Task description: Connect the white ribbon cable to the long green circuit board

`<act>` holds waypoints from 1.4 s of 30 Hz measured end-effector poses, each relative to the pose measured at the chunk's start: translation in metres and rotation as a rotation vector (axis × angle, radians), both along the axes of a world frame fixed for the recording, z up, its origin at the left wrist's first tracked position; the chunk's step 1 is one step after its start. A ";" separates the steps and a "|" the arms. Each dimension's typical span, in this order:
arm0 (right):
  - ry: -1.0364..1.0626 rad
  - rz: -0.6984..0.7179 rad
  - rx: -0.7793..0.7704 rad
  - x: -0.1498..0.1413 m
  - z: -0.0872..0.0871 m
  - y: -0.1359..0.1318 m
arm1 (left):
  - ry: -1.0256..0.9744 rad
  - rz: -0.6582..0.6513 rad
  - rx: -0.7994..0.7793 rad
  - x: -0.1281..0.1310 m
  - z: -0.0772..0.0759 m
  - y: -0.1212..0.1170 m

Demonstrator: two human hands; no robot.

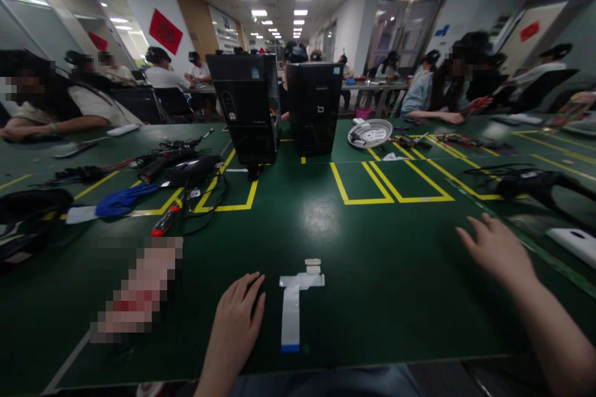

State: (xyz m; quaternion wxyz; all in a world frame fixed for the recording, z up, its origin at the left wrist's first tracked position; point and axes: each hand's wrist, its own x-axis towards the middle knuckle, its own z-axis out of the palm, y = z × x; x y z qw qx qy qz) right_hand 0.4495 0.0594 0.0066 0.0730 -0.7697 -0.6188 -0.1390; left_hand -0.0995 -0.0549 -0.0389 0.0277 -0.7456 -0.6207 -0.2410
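Green yellow-taped tabletop (382, 285), long white-walled room (351, 22), flat white blue-ended ribbon cable (291, 316), perhaps folded, left hand (236, 311) loosely open beside it, right hand (501, 253) spread

A pixelated object (142, 291) near the left hand (238, 303) cannot be identified; the picture's right edge cuts off a white device (575, 247).

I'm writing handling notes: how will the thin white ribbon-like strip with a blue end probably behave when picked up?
The thin white ribbon-like strip looks sheet-thin, so it's probably light and bendy. Lying flat on the dark green tabletop, it may slide before lifting. The white crosspiece at its far end may drag along, though any join is unclear.
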 end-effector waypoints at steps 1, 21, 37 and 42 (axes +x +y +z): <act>0.011 -0.116 -0.016 0.021 -0.002 0.002 | 0.000 0.000 -0.003 0.000 0.000 0.000; 0.289 -0.545 -0.055 0.079 -0.044 -0.006 | 0.014 0.004 -0.005 -0.001 0.000 0.000; 0.313 -0.646 -0.008 0.083 -0.036 -0.014 | 0.004 0.006 -0.022 -0.001 0.001 -0.001; 0.383 -0.656 -0.042 0.103 -0.049 -0.011 | 0.000 0.014 -0.015 0.001 0.001 -0.001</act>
